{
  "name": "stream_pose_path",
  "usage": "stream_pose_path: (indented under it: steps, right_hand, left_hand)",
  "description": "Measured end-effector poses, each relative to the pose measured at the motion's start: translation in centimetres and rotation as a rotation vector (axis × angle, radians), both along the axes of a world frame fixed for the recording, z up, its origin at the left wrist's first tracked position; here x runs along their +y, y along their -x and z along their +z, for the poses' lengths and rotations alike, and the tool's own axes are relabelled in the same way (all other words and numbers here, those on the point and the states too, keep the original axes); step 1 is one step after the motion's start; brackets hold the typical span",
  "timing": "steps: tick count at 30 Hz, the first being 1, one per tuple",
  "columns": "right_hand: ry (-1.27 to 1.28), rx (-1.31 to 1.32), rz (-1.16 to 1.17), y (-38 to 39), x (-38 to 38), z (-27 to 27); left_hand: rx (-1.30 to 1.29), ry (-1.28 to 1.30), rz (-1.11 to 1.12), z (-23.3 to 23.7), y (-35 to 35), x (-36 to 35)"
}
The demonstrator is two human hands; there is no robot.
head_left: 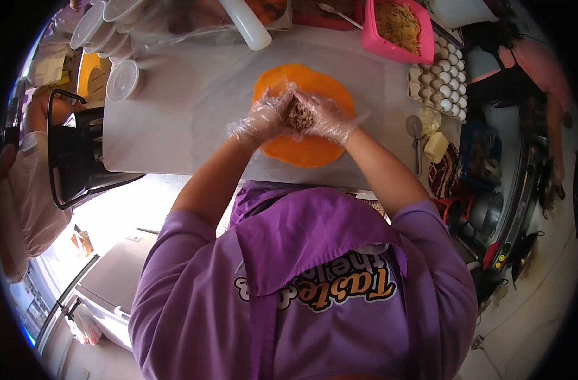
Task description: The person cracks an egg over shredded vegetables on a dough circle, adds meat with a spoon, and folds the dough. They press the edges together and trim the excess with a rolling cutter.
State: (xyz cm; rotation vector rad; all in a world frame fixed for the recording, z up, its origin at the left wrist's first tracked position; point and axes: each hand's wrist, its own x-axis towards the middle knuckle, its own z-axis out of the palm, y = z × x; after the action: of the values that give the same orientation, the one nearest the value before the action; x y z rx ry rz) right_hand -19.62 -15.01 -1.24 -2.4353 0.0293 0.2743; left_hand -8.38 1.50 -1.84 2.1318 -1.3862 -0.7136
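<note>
Both hands wear clear plastic gloves and meet over a flat, round orange dough sheet (308, 153). My left hand (266, 118) cups the left side of a clump of crumbly, brownish filling (300, 118), its fingers curved around it. From the other side, my right hand (330, 115) curves around the same clump. The fingertips come together at the far side of the filling. Beneath the dough lies a clear plastic sheet (222, 117) spread on the white table (137, 136). Whether the clump touches the dough is hidden by the hands.
At the back right stand a pink container (400, 31) of shredded food and an egg tray (438, 82). A pizza cutter (417, 136) and a pale yellow block (436, 147) lie at the right edge. Back left are a white rolling pin (251, 28) and lidded tubs (123, 81). Another person (536, 69) is at right.
</note>
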Motion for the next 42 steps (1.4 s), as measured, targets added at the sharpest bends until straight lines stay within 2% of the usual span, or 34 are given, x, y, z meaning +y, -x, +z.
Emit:
stream_pose_path:
  steps: [4, 8, 10, 14, 17, 20, 22, 23, 25, 26, 29, 32, 34, 35, 36, 37, 38, 39, 41, 42]
  right_hand:
    - [-0.078, -0.041, -0.027, 0.2, 0.1, -0.1]
    - [-0.063, -0.074, -0.041, 0.2, 0.0, -0.9]
    - [-0.067, -0.053, -0.009, 0.2, -0.2, -0.7]
    - [-0.076, -0.014, 0.012, -0.1, -0.6, -1.0]
    - [-0.011, 0.009, 0.017, -0.3, -0.4, 0.1]
    - [0.082, 0.060, 0.028, 0.2, -0.2, 1.8]
    - [0.144, -0.062, 0.082, 0.6, -0.4, 1.9]
    - [0.142, -0.061, 0.084, 0.8, -0.2, 1.3]
    - [0.383, -0.128, 0.120, 1.5, 0.2, -0.2]
    - [0.385, -0.126, 0.116, 1.6, 0.2, -0.2]
    - [0.303, -0.072, 0.110, 1.4, 0.1, 0.4]
    - [-0.167, -0.180, -0.114, 2.6, -0.8, 1.3]
    - [-0.145, -0.146, -0.145, 3.9, -1.7, 1.6]
    - [-0.124, -0.112, -0.175, 4.4, -2.1, 1.8]
    - [-0.264, -0.256, -0.282, 5.0, -2.1, 0.4]
    - [-0.264, -0.257, -0.287, 5.8, -2.6, -0.7]
    - [-0.262, -0.122, -0.380, 6.2, -2.7, -0.8]
    - [-0.259, 0.014, -0.472, 6.5, -2.9, -0.9]
    - [-0.239, -0.085, -0.467, 6.5, -2.3, -1.2]
    - [-0.281, -0.161, -0.482, 6.3, -2.1, -0.9]
  left_hand:
    - [-0.085, -0.022, 0.027, -0.3, 0.4, 0.2]
    - [-0.028, -0.042, 0.038, 0.1, 0.6, -0.1]
    - [-0.086, 0.110, 0.073, -1.6, 1.0, -0.2]
    - [-0.043, 0.009, 0.087, -0.8, 1.3, -0.7]
    - [0.002, 0.030, 0.073, -0.7, 0.8, -0.8]
    - [0.123, -0.074, 0.026, 0.6, 0.3, -0.5]
    - [0.072, 0.070, 0.063, 0.1, 0.4, 0.2]
    - [0.073, 0.068, 0.064, 0.2, 1.0, 0.3]
    - [-0.179, 0.037, 0.047, 0.2, 2.1, 0.1]
    - [-0.178, 0.040, 0.043, -0.1, 2.3, -0.1]
    - [-0.152, -0.015, 0.081, -0.7, 2.0, -0.4]
    - [-0.235, 0.058, 0.075, -1.1, 1.3, 0.6]
    - [-0.252, 0.313, 0.099, -1.3, 0.9, 1.8]
    - [-0.253, 0.313, 0.096, -1.5, 0.7, 2.5]
    - [-0.109, 0.381, 0.123, -1.8, 0.8, 3.3]
    - [0.037, 0.447, 0.147, -2.0, 1.1, 3.9]
    - [0.139, 0.562, 0.180, -1.5, 1.6, 4.0]
    - [0.139, 0.562, 0.177, -1.6, 2.1, 3.6]
    - [1.283, 0.912, 0.457, -2.0, 3.4, 2.7]
    - [1.538, 0.929, 0.508, 0.1, 3.6, 2.6]
